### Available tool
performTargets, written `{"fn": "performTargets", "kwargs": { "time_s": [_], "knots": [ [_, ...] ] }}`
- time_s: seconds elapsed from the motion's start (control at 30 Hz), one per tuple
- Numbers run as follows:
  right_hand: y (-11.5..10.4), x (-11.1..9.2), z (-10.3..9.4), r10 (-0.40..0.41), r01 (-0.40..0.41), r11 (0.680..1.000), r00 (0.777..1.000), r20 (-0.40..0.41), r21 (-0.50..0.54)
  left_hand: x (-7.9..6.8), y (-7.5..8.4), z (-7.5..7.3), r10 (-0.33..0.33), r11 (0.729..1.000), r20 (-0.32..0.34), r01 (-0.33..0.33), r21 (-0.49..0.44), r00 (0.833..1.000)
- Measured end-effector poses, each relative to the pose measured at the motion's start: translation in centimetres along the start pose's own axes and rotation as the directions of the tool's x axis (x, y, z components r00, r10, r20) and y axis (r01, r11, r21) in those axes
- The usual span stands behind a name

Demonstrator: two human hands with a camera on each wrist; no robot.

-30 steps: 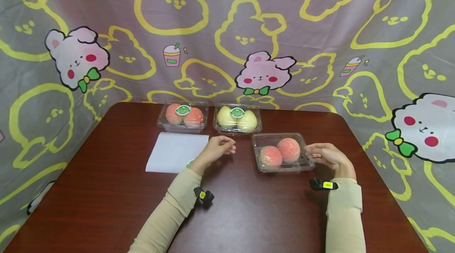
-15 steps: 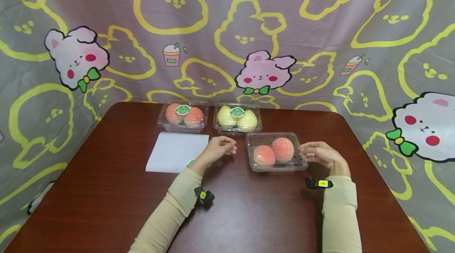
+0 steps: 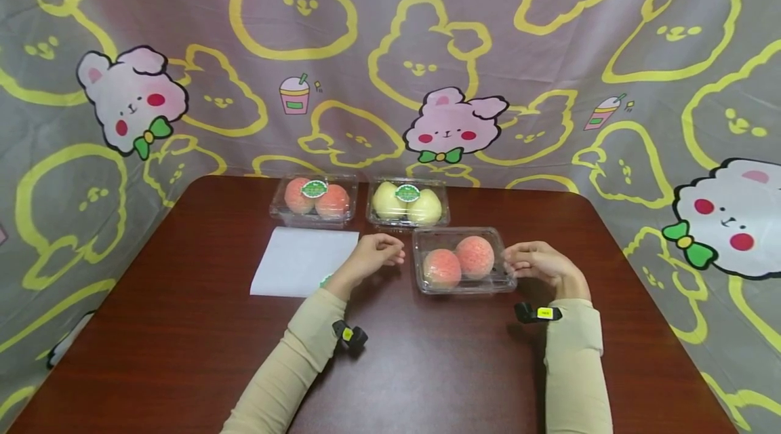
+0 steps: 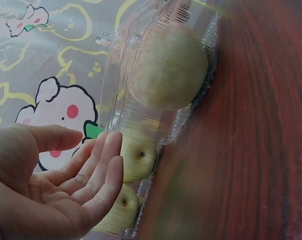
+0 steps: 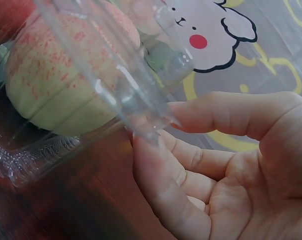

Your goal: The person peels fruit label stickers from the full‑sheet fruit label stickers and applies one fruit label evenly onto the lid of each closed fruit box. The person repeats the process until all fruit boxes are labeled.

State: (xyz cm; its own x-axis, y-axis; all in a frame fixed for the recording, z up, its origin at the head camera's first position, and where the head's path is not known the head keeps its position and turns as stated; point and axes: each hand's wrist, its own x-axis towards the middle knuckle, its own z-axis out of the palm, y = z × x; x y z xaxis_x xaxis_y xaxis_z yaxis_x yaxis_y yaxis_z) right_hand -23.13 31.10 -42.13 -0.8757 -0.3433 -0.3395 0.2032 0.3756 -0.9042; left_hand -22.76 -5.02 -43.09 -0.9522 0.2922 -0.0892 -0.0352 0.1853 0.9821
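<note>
A clear plastic fruit box (image 3: 464, 285) with two pink peaches (image 3: 474, 256) lies on the right half of the table. My right hand (image 3: 539, 263) pinches its right edge between thumb and fingertips; in the right wrist view the rim (image 5: 146, 117) passes between them. My left hand (image 3: 373, 256) holds nothing, its fingers loosely bent, a small gap to the left of this box. In the left wrist view the left fingers (image 4: 108, 175) overlap the farther box of pale green fruit without clearly touching it.
At the back stand a labelled box of peaches (image 3: 317, 200) and a labelled box of pale green fruit (image 3: 407, 203). A white sheet (image 3: 299, 261) lies left, a green sticker partly hidden by the left wrist. A patterned curtain (image 3: 342, 81) rises behind the brown table (image 3: 427, 366).
The right hand and the peach box have slid left together along the table, closer to the left hand. The left hand has stayed almost still.
</note>
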Motion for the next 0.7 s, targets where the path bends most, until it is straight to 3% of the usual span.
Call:
{"fn": "performTargets", "kwargs": {
  "time_s": [0.7],
  "knots": [
    [-0.5, 0.9, 1.4, 0.004, -0.004, 0.999, 1.000, 0.021, 0.040, 0.3, -0.7, 0.0, -0.042, 0.998, 0.005, 0.041, 0.044, 0.999]
  ]
}}
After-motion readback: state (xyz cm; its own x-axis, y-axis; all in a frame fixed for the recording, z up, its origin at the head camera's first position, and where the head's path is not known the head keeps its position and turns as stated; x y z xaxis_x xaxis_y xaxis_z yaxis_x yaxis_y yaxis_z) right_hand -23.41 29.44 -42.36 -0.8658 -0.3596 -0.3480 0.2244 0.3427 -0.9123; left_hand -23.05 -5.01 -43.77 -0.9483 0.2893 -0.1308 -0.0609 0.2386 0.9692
